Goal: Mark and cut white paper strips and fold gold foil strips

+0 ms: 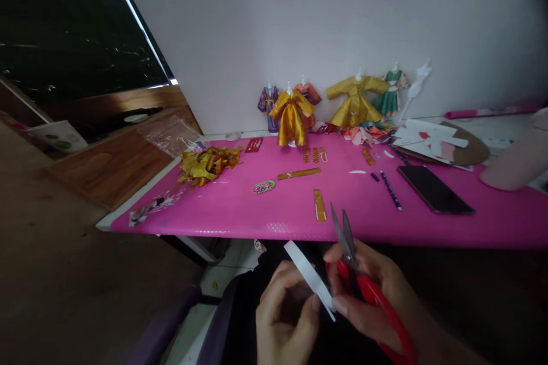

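Note:
My left hand [285, 311] pinches a narrow white paper strip [306, 271] over my lap, just in front of the table edge. Red-handled scissors [349, 248] rest in my right hand [377, 291], their blades a little apart and pointing up toward the table. The right thumb and fingertips are close to the lower end of the strip; whether they touch it I cannot tell. On the table beyond the blades lies a short gold fabric piece [319, 205] with a white edge. A longer gold strip [298, 174] lies behind it.
Miniature dresses on stands, among them a gold one [293, 117], line the wall. A heap of gold scraps [208, 164] sits at left. A phone [434, 188], a patterned pen [391, 190], paper cutouts [430, 137] and a pale pink cylinder [514, 154] are on the pink table [231, 211].

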A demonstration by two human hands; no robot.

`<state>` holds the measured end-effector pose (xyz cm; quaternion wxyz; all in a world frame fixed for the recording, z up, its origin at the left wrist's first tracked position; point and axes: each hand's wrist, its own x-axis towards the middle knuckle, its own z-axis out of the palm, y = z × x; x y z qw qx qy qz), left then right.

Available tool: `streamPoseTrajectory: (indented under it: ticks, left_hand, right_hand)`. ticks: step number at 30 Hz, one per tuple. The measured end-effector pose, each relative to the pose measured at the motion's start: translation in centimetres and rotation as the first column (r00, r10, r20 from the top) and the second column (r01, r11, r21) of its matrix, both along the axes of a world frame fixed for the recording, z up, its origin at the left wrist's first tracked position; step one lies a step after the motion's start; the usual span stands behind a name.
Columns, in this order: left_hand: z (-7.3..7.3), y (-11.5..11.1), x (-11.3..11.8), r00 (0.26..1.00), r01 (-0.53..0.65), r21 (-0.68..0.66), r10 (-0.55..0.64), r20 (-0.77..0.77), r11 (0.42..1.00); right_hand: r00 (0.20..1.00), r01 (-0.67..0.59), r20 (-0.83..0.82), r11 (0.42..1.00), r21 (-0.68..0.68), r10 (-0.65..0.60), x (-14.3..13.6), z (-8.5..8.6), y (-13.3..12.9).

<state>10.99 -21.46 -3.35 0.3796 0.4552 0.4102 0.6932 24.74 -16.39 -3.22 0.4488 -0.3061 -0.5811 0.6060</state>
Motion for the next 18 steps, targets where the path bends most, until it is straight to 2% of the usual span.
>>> streamPoseTrajectory:
  ticks: [3,8,10,12,15,18]
  left_hand:
    - [0.1,0.0,-0.1,1.000,0.018,0.017,-0.018,0.012,1.000]
    - [0.0,-0.3,-0.7,0.999,0.014,-0.016,-0.013,0.033,1.000]
    - [0.0,-0.3,-1.0,0.999,0.005,-0.024,-0.004,0.054,1.000]
    - [0.1,-0.2,-1.3,0.997,-0.005,-0.015,0.006,0.077,1.000]
    - [0.2,-0.1,-1.7,0.996,-0.032,-0.007,0.032,0.086,0.999]
    - [0.0,-0.3,-2.4,0.996,-0.046,-0.030,0.048,0.070,0.998]
  right_hand:
    - [0.999,-0.038,-0.026,0.999,-0.027,0.037,0.2,-0.3,0.3]
    - [0.999,-0.019,-0.046,0.999,0.028,0.020,0.7,-0.1,1.0]
    - [0.997,-0.039,-0.062,0.999,-0.020,0.038,1.1,0.3,1.1]
    - [0.987,-0.156,-0.043,0.980,-0.123,0.152,1.7,0.9,1.1]
    - [0.920,-0.375,-0.002,0.882,-0.285,0.391,2.6,2.2,1.0]
    - [0.871,-0.447,0.043,0.825,-0.345,0.490,3.7,2.8,0.9]
